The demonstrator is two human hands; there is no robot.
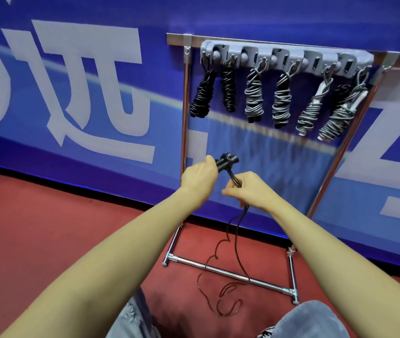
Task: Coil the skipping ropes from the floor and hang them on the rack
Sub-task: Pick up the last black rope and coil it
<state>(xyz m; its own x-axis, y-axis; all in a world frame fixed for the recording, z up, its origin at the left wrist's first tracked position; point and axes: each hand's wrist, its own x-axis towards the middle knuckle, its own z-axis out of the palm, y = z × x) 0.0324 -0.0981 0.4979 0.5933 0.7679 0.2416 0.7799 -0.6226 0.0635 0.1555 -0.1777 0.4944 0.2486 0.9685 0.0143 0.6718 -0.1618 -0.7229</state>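
Observation:
My left hand (200,175) grips the black handles (227,161) of a black skipping rope, held out in front of the rack. My right hand (247,189) pinches the rope's cord just below the handles. The loose cord (236,242) hangs down from my right hand, crosses the rack's lower bar and lies in curls on the red floor (228,306). The chrome rack (184,113) stands against the blue wall, with a grey hook strip (286,56) across its top. Several coiled ropes, black ones (202,96) on the left and grey ones (253,98) to the right, hang from its hooks.
The rack's chrome base bar (230,275) lies on the red floor just ahead of my knees (308,320). A blue banner wall (72,93) with large white characters runs behind the rack. Open red floor extends to the left.

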